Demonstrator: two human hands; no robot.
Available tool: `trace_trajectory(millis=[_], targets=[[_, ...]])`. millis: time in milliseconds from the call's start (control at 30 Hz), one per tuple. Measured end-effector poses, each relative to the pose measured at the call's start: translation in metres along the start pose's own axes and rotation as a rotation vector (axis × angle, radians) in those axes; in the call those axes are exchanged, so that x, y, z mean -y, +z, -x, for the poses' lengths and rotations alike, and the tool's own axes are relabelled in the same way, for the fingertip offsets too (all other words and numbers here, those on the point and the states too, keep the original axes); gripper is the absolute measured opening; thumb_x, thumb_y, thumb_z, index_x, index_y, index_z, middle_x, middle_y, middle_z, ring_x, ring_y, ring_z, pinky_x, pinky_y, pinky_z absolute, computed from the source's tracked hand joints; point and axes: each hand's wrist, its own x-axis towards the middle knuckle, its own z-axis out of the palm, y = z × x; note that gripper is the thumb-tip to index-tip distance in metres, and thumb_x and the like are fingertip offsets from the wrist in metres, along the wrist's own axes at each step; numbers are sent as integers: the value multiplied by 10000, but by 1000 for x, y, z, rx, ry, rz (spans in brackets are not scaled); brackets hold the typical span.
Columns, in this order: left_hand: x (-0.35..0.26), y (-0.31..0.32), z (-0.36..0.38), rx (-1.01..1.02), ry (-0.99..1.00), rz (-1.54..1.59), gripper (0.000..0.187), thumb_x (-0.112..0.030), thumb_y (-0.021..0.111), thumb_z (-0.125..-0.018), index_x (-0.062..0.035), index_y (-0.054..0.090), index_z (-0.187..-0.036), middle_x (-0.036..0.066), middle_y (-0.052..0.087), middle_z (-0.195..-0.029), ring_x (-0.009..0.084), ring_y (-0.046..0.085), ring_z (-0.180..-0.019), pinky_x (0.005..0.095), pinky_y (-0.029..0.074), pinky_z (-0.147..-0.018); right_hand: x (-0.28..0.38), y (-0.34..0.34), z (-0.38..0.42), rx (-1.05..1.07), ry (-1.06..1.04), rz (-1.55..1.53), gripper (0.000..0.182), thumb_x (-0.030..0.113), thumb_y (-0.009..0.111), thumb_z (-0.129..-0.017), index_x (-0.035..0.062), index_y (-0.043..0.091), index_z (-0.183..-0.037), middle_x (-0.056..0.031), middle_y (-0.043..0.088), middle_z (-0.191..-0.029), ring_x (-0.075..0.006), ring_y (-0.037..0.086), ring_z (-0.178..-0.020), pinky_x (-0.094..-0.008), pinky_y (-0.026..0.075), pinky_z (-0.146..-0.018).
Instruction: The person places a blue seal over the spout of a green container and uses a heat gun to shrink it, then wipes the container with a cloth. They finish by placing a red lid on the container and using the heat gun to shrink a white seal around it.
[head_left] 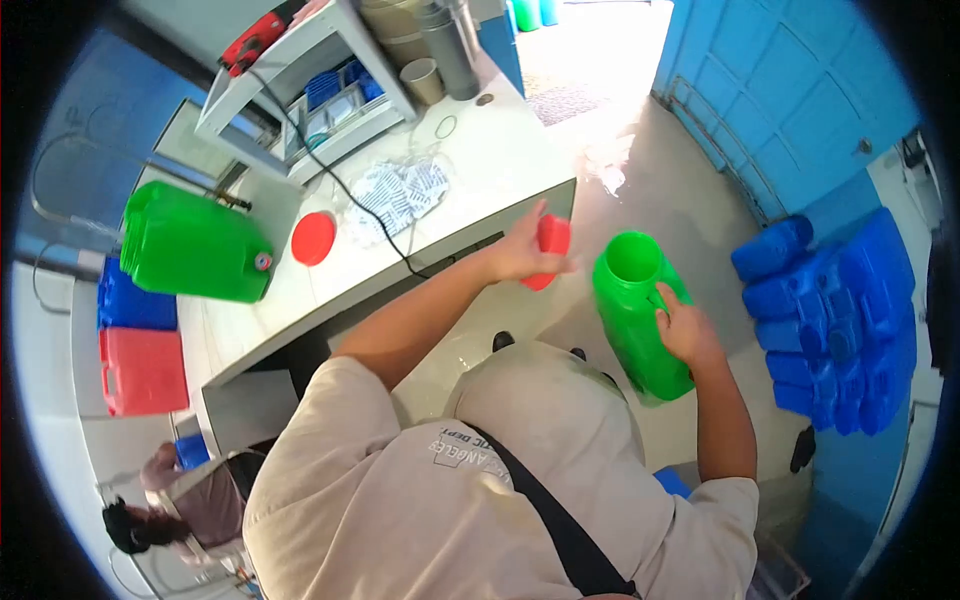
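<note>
My left hand [515, 255] reaches out past the counter's edge, closed on a round red lid [553, 236] that is seen partly edge-on and a little blurred. Fingers of my right hand [684, 328] wrap the handle of a green plastic jug [638, 320]. The jug's wide mouth is uncovered and faces up toward me, and its body leans slightly. A gap separates the lid from the jug's mouth. Another red lid [314, 238] lies flat on the white counter [520, 150], beside a second green jug [195, 243] with a small red-and-white fitting near its base.
A crumpled patterned cloth [400, 198], a black cable and a white shelf unit [310, 90] are on the counter. Blue jugs [835, 320] are stacked by the right wall, near a blue door [790, 80]. A red jug [143, 370] and another person [200, 495] are at left.
</note>
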Motion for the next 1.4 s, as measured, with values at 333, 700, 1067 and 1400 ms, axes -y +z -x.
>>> trace_trajectory(millis=[333,700,1067,1400], targets=[[73,-29,76,3,-276,129,1275,-400,865,-779,29,3,-1614,232,417,-1513,310,469,-1367,413,395,-1130,-244,228,61,859,521,184,520,310,647,-868,96,664,-1342,-195,644,-1359,-351,626,-1251,-468,480,-1077],[95,-21,128,-143,-397,190,1272,-363,889,-774,7,11,-1617,219,414,-1477,293,486,-1318,419,430,-1087,-236,191,204,1056,723,279,447,265,635,-885,88,697,-1291,-193,646,-1351,-341,635,-1231,-466,484,-1063],[84,4,163,-204,-431,162,1292,-328,899,-769,-1,-14,-1622,225,365,-1545,313,422,-1389,441,397,-1125,-266,212,134,1085,588,307,435,257,629,-874,92,709,-1269,-206,659,-1318,-349,648,-1198,-462,502,-1034],[53,19,160,-210,-364,90,1308,-288,917,-748,1,-11,-1621,202,401,-1516,292,442,-1362,419,403,-1115,-277,213,67,1062,461,346,426,250,624,-864,97,719,-1249,-218,671,-1287,-357,660,-1168,-458,517,-1009]])
